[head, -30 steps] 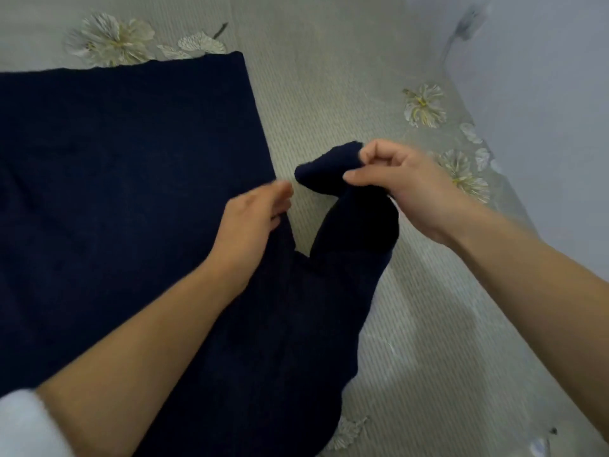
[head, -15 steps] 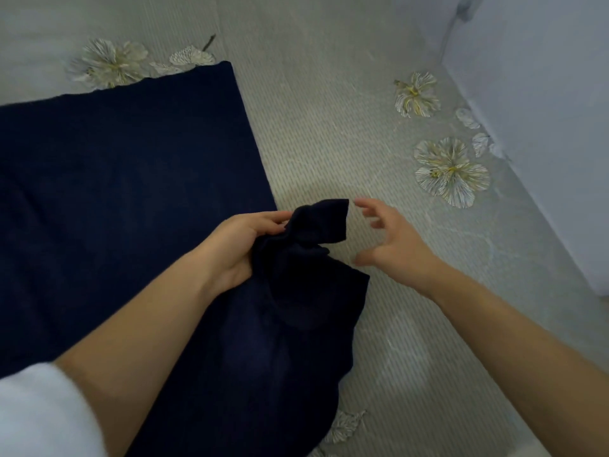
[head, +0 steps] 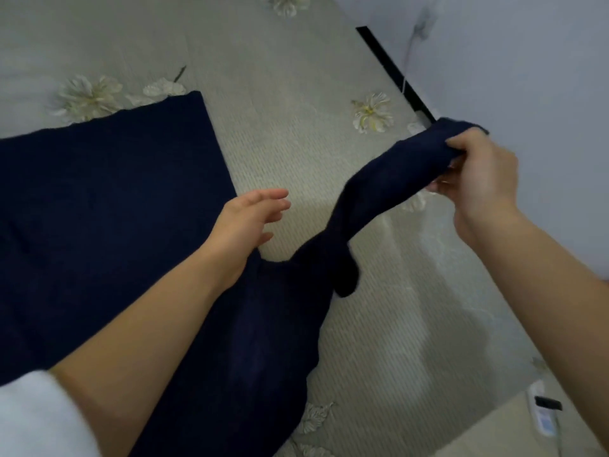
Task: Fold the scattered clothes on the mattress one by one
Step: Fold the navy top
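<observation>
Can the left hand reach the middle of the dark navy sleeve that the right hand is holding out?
Probably yes. The left hand is open and holds nothing, and only pale flower-printed mattress lies between it and the dark navy knitted sleeve, which the right hand grips at its end.

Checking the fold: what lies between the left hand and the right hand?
Head view: beside the left hand, bare ribbed grey mattress; then the dark navy knit garment's sleeve, gripped by the right hand.
</observation>
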